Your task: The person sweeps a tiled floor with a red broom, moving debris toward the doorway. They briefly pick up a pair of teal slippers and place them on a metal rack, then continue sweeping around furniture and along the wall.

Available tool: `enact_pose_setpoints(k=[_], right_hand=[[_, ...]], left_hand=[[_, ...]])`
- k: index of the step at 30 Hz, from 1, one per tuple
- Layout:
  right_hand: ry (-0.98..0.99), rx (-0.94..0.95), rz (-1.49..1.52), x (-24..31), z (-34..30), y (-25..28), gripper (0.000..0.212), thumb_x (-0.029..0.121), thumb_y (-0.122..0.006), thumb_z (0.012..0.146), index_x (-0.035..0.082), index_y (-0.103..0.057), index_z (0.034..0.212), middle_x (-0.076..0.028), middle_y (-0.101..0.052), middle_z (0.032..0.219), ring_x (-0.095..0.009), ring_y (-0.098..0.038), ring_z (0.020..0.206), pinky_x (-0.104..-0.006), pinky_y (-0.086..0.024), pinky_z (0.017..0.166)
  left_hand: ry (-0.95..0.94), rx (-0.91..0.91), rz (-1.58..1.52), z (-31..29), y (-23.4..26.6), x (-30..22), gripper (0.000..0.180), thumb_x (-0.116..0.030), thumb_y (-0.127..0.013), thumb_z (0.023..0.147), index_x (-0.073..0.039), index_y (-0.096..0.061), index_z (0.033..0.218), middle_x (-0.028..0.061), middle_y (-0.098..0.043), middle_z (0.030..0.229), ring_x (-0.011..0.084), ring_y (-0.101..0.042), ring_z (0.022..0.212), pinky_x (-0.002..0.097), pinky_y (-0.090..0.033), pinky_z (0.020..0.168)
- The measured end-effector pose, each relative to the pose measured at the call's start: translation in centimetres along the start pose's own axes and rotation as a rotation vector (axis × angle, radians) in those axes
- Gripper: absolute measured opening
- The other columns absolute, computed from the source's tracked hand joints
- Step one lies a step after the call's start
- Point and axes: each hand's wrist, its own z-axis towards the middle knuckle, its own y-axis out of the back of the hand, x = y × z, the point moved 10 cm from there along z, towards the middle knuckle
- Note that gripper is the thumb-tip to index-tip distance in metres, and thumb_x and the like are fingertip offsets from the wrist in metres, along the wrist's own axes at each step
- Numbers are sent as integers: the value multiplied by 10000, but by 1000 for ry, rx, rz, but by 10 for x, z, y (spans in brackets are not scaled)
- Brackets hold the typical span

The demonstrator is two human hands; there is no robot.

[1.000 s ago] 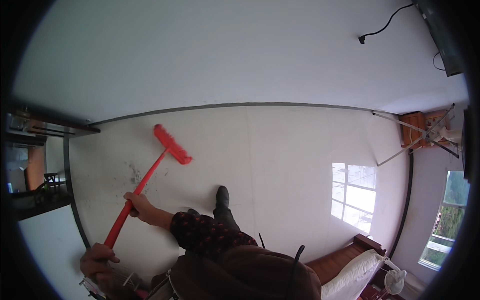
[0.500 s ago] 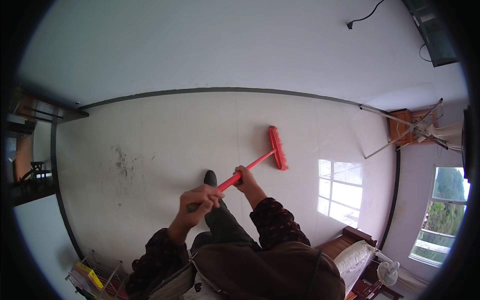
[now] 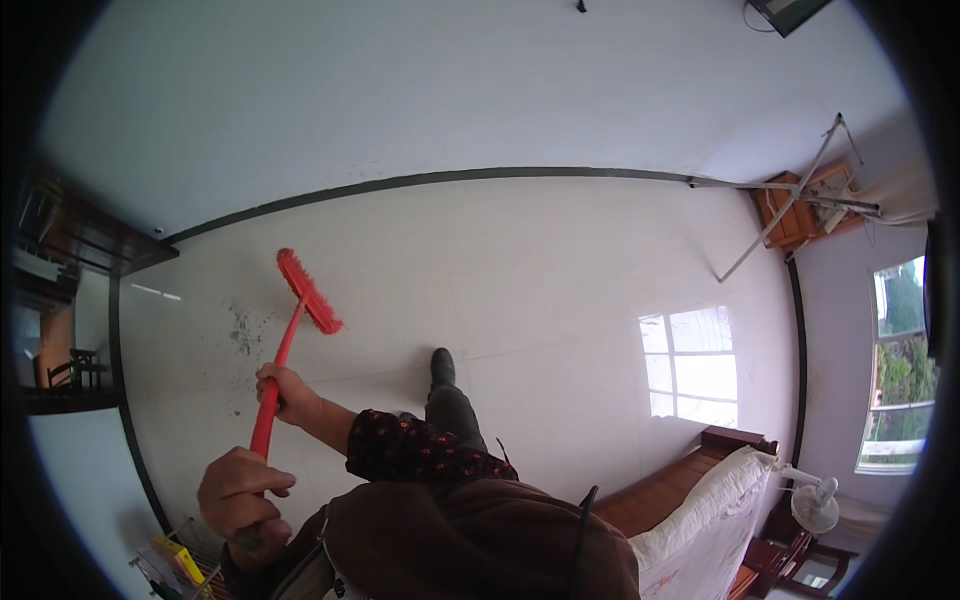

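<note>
Red broom is left of centre in the frame, handle running from the lower left up to the bristle head, which sits at a slant with its bristles along the right-hand edge. Right grip is wrapped around the handle partway along; left grip is clenched on the handle's end in the lower left, nearest the camera. Both loaded, same broom. Can't tell if the bristles press on the pale floor or hang just above it. Dark specks are scattered on the floor just left of the handle, apart from the bristle head. One dark boot is near frame centre, well right of the broom; patterned sleeve on the right arm, brown jacket across the bottom. Dark skirting curves across the upper part, pale wall above it. Right of centre, a window reflection lies on the floor. Upper right: metal folding stand by a wooden cabinet. Lower right: wooden bed frame with white bedding, white fan just beside it. Lower left corner: yellow box in a wire rack, partly cut off by the dark fisheye rim
</note>
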Motion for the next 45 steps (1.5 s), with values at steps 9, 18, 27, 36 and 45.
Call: enact_pose_setpoints(k=[9, 18, 27, 36, 45], right_hand=[[543, -512, -22, 243, -217, 118, 125, 123, -615, 823, 81, -505, 781, -36, -490, 611, -176, -492, 553, -307, -434, 533], [954, -724, 95, 537, -576, 301, 156, 138, -575, 826, 128, -456, 726, 24, -417, 574, -139, -426, 522, -277, -369, 467], [885, -828, 126, 669, -678, 422, 139, 118, -604, 774, 85, -481, 721, 13, -449, 578, -124, -447, 517, -263, -414, 524], [617, -763, -28, 623, -423, 304, 184, 135, -590, 812, 93, -459, 690, -30, -429, 569, -127, -326, 390, -271, -219, 347], [89, -379, -83, 377, -196, 143, 207, 169, -595, 827, 133, -443, 692, 6, -402, 576, -120, -324, 417, -274, -221, 356]], left_hand=[[44, 175, -469, 70, -169, 20, 418, -425, -620, 896, -60, -602, 691, 97, -674, 754, 243, -591, 647, 374, -472, 644], [-22, 565, -931, 189, -549, 35, 281, -260, -645, 910, -45, -588, 738, 135, -664, 1001, 309, -608, 947, 419, -460, 885], [367, 581, -1157, 243, -758, 102, 244, -123, -623, 895, -45, -514, 691, 130, -662, 999, 235, -578, 969, 377, -434, 881], [481, 123, -687, 229, -530, 178, 380, -257, -570, 936, -68, -473, 621, 104, -612, 705, 294, -642, 852, 481, -449, 881], [300, -125, -119, 195, -311, 62, 508, -458, -510, 959, -96, -436, 611, 45, -519, 570, 223, -570, 598, 383, -443, 689]])
